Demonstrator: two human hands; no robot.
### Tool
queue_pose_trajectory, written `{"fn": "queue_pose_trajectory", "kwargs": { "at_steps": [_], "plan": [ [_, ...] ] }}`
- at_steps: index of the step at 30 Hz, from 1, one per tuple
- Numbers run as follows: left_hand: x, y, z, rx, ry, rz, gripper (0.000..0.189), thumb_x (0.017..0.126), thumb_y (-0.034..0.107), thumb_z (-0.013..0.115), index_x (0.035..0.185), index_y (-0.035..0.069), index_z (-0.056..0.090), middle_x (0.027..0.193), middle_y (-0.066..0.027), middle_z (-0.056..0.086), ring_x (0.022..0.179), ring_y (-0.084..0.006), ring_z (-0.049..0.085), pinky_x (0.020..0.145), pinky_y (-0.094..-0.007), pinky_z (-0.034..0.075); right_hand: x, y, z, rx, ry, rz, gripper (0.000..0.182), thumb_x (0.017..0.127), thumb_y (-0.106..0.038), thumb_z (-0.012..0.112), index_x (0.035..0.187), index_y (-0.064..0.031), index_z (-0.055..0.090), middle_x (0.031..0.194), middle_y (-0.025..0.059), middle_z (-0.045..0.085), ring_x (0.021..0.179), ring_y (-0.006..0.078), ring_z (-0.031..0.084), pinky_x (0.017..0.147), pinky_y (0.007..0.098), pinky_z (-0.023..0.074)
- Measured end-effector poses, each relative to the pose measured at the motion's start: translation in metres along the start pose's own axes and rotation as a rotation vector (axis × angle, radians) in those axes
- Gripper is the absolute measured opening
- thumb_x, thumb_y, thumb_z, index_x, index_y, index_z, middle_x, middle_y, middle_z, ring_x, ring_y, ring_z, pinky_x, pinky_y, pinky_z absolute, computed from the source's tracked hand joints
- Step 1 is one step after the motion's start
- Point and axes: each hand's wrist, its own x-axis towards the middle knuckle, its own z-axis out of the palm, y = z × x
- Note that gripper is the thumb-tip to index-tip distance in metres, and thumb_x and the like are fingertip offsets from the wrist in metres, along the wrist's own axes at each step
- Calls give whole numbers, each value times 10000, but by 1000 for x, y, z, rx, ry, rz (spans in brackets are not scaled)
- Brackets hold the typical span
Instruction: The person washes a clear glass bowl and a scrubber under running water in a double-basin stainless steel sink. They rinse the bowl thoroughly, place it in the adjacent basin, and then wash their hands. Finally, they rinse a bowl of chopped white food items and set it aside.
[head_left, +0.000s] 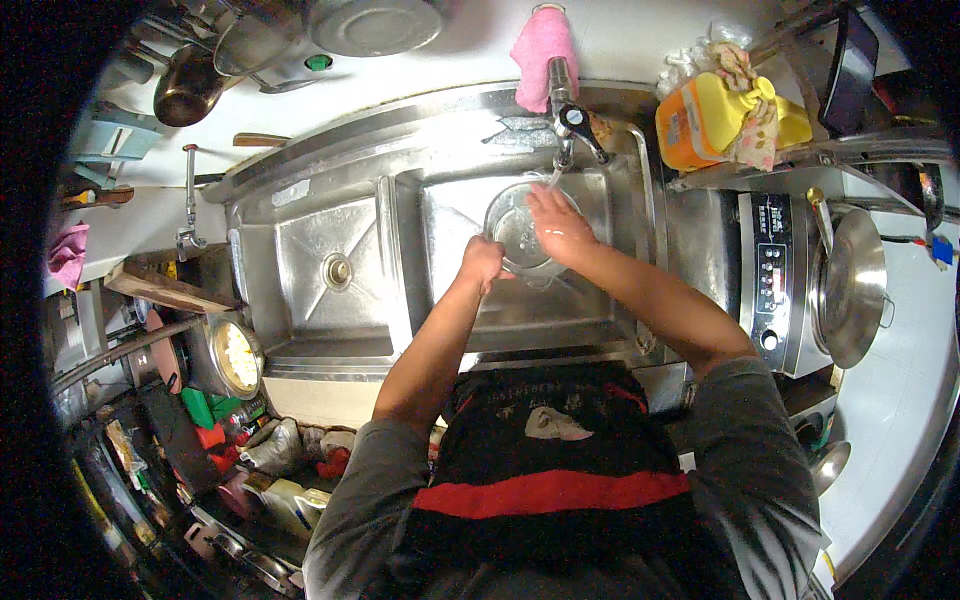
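Observation:
A round bowl (514, 214), shiny and looking like metal or clear material, is held in the right basin of a stainless steel double sink (450, 300). My left hand (484, 261) grips its lower left rim. Flat and wet, my right hand (559, 225) lies across the upper right of the bowl with its fingers stretched out. Water runs from the tap (564, 146) close by the right fingertips. Whether those fingers touch the bowl's inside cannot be told.
The left basin (322, 232) has a drain. A pink cloth (541, 56) hangs at the tap. Right of the sink are an orange-and-yellow jug (694, 120) and a cooker with a control panel (772, 277), bearing a wok (855, 289). A pot of pale pieces (238, 356) stands at left.

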Motion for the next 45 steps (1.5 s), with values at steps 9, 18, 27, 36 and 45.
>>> {"fn": "queue_pose_trajectory", "kwargs": {
  "at_steps": [9, 18, 27, 36, 45],
  "plan": [
    [-30, 33, 32, -388, -102, 88, 404, 804, -31, 465, 1205, -41, 510, 1054, -158, 601, 832, -284, 638, 593, -396, 608, 22, -7, 35, 202, -511, 240, 163, 780, -131, 604, 826, -23, 718, 856, 155, 697, 827, 362, 665, 774, 437, 533],
    [-22, 24, 44, -369, -34, 82, 704, 814, -1, 440, 1487, 36, 233, 1080, -201, 594, 721, -265, 641, 519, -349, 591, 1, -9, 40, -133, -271, 104, 192, 823, -149, 560, 926, -28, 666, 952, 171, 681, 903, 345, 646, 806, 445, 524],
    [4, 51, 5, -257, 36, -52, 688, 820, 1, 440, 1473, 38, 223, 1313, -281, 447, 747, -413, 656, 455, -394, 601, -42, -16, -27, 20, -445, -54, 296, 906, -335, 579, 993, -54, 602, 1028, 151, 647, 1049, 321, 597, 920, 418, 443],
    [64, 24, -36, 480, -221, 247, 399, 805, 41, 616, 1197, -26, 588, 1223, -225, 554, 884, -285, 665, 544, -348, 612, -33, -13, -22, 8, -234, -252, 264, 915, -345, 547, 863, -89, 586, 808, 115, 648, 821, 291, 648, 783, 445, 502],
    [70, 73, 29, 1384, -32, 502, 444, 831, 460, 683, 904, 23, 707, 797, -171, 703, 818, -330, 696, 684, -436, 553, -55, 2, -53, 103, -321, -329, 264, 898, -334, 569, 824, -81, 553, 819, 99, 624, 866, 284, 614, 825, 422, 471]
  ]
}}
